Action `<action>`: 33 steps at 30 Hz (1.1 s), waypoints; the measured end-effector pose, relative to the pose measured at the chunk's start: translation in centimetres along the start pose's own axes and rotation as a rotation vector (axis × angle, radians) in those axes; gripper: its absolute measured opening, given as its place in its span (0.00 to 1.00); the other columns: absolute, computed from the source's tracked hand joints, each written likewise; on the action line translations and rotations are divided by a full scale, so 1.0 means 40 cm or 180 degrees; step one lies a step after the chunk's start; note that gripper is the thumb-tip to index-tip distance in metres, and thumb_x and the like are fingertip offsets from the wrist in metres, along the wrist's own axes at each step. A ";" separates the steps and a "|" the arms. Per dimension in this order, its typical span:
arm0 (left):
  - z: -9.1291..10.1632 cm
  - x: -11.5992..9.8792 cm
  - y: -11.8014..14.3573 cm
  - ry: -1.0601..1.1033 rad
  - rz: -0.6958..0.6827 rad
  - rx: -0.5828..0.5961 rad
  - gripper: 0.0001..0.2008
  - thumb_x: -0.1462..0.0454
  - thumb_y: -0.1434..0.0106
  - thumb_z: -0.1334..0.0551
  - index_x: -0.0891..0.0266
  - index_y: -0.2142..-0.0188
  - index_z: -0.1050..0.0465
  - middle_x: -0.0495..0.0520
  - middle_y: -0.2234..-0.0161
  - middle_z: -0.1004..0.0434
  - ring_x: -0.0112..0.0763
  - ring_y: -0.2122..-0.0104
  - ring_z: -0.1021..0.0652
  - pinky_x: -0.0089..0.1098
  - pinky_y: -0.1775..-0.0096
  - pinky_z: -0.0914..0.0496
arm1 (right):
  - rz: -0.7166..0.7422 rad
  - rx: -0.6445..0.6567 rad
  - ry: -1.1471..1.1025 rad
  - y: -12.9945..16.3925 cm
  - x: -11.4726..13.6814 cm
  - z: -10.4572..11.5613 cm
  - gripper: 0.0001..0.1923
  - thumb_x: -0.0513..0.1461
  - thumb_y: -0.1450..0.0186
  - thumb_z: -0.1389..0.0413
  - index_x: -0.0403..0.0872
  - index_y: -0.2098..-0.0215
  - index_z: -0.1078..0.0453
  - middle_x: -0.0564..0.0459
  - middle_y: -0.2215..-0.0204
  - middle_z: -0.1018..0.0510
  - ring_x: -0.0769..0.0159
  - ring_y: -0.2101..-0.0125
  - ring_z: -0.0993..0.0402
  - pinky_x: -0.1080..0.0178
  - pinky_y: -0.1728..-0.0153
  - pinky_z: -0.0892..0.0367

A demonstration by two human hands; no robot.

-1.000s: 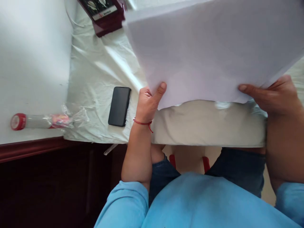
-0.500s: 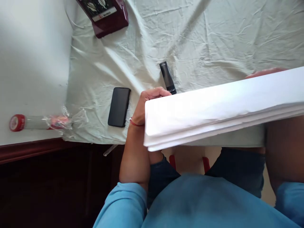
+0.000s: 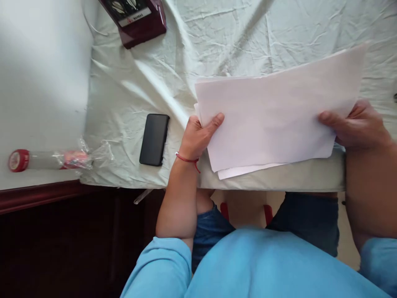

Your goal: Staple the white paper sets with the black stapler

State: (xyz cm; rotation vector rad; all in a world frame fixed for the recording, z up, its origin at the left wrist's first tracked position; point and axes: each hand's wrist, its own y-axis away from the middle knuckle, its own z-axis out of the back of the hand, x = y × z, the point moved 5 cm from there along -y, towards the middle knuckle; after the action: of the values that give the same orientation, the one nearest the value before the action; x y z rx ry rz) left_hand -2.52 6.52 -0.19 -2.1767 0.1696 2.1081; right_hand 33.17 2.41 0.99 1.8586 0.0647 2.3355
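Observation:
Several white paper sheets [image 3: 273,116] are held over the front of the cloth-covered table, their edges slightly out of line. My left hand [image 3: 200,134] grips their left side, thumb pressed on top and fingers hidden beneath. On the right side, my right hand [image 3: 356,124] closes on the sheets in the same way, its thumb lying on the upper face. A lower sheet sticks out along the near edge. The black stick-shaped device seen earlier is hidden behind the paper.
A black phone [image 3: 154,140] lies left of my left hand on the pale wrinkled cloth [image 3: 124,82]. Farther back stands a maroon box-like appliance [image 3: 144,31]. A clear tube with red ends [image 3: 46,160], partly in plastic wrap, is at the far left.
The paper has turned from nearly edge-on to showing its broad face, and its far edge now reaches farther over the table. Both thumbs have come into view on top.

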 end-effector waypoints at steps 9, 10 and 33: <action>-0.010 -0.018 -0.016 0.0383 -0.0326 0.0009 0.18 0.46 0.33 0.26 0.56 0.58 0.14 0.49 0.63 0.13 0.37 0.57 0.12 0.37 0.53 0.15 | 0.0944 -0.0206 -0.0368 -0.006 0.083 -0.005 0.24 0.56 0.42 0.35 0.51 0.55 0.27 0.53 0.49 0.25 0.55 0.39 0.33 0.52 0.47 0.29; -0.009 -0.018 -0.015 0.0346 -0.0344 -0.0007 0.17 0.46 0.33 0.25 0.56 0.59 0.13 0.48 0.63 0.13 0.35 0.59 0.12 0.36 0.56 0.16 | 0.0918 -0.0197 -0.0292 -0.007 0.084 -0.004 0.25 0.56 0.42 0.35 0.51 0.55 0.27 0.52 0.49 0.25 0.54 0.39 0.33 0.52 0.48 0.29; 0.030 -0.021 0.002 0.0198 -0.0709 0.0305 0.20 0.46 0.42 0.20 0.56 0.61 0.17 0.50 0.60 0.16 0.38 0.55 0.15 0.39 0.48 0.17 | 0.1143 -0.0325 0.0009 -0.008 0.087 0.018 0.23 0.53 0.43 0.34 0.54 0.54 0.29 0.53 0.53 0.25 0.57 0.43 0.29 0.49 0.43 0.32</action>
State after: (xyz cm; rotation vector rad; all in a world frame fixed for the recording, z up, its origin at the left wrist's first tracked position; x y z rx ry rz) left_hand -3.74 6.63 0.60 -2.0992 0.0302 1.8758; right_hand 33.12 3.19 4.48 1.9511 -0.4136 2.5074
